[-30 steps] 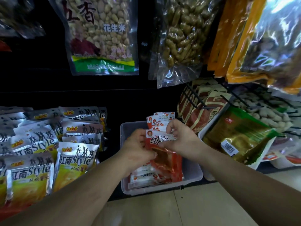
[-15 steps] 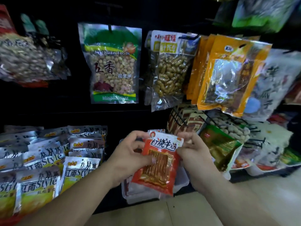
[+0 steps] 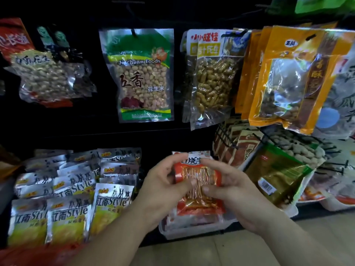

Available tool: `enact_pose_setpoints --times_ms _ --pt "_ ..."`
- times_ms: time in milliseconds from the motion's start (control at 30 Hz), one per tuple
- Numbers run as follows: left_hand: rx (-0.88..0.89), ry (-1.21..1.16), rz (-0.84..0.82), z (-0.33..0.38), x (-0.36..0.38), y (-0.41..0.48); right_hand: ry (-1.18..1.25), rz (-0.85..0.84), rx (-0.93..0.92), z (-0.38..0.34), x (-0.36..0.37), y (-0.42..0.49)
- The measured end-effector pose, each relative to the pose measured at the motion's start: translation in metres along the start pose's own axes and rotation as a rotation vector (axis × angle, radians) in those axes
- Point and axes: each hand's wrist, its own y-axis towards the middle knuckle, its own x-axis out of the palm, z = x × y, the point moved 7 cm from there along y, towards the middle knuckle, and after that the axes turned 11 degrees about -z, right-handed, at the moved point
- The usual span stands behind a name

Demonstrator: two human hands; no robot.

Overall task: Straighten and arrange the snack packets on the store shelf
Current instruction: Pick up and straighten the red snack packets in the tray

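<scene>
A red snack packet [image 3: 197,175] with a white top and a clear window over brown strips is held upright in front of me. My left hand [image 3: 163,183] grips its left edge and my right hand [image 3: 230,187] grips its right edge, thumbs across the front. Under it a clear plastic bin [image 3: 192,230] on the bottom shelf holds more of the same red packets [image 3: 192,217].
Silver and yellow packets [image 3: 73,198] lie in rows at the lower left. Peanut bags [image 3: 142,77] and orange bags [image 3: 288,79] hang from hooks above. At the right, a green-gold packet [image 3: 276,175] leans in a white bin beside wire racks. Tan floor lies below.
Both hands have lifted one red packet out of the bin and hold it higher, closing in round its sides. My view has tilted up, showing more of the hanging bags.
</scene>
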Motion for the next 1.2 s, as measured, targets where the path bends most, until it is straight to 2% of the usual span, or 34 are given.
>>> enact_pose_setpoints --times_ms 67,133,300,400,533,633,700,767,900,967,1100,1133,1200 --pt "-0.059 0.018 -0.108 -0.007 0.01 0.003 0.048 0.093 0.014 0.009 -0.014 0.004" --pt "-0.094 0.052 -0.166 -0.013 0.015 0.005 0.114 0.114 0.039 0.013 -0.023 0.003" --pt "-0.086 0.1 -0.103 -0.012 -0.001 0.013 -0.048 -0.175 0.057 0.008 -0.013 -0.003" --pt "-0.084 0.158 -0.139 -0.01 -0.004 0.012 -0.12 -0.111 0.058 0.01 -0.014 -0.001" --pt "-0.047 0.133 -0.034 -0.008 -0.008 0.012 -0.234 -0.085 0.023 0.014 -0.01 0.002" --pt "-0.007 0.275 0.051 -0.01 -0.011 0.01 -0.412 0.127 -0.105 0.002 -0.018 0.002" --pt "0.091 0.429 0.029 -0.004 -0.002 0.007 -0.286 0.169 -0.176 -0.004 -0.018 0.004" --pt "0.142 0.515 -0.051 -0.002 0.013 0.006 -0.073 0.072 -0.128 0.001 -0.007 0.009" --pt "0.019 0.299 -0.25 -0.011 0.036 0.004 -0.042 0.096 -0.093 0.01 -0.008 0.015" --pt "0.033 0.297 -0.189 -0.012 0.031 0.006 -0.01 0.13 -0.07 0.015 -0.014 0.015" --pt "0.18 0.509 0.107 -0.006 0.003 0.012 -0.042 0.183 -0.058 0.019 -0.023 0.013" --pt "0.151 0.501 0.124 -0.009 -0.001 0.013 -0.036 0.189 -0.056 0.019 -0.026 0.012" --pt "0.027 0.251 0.054 -0.023 -0.001 0.018 0.003 0.212 -0.056 0.017 -0.03 0.011"
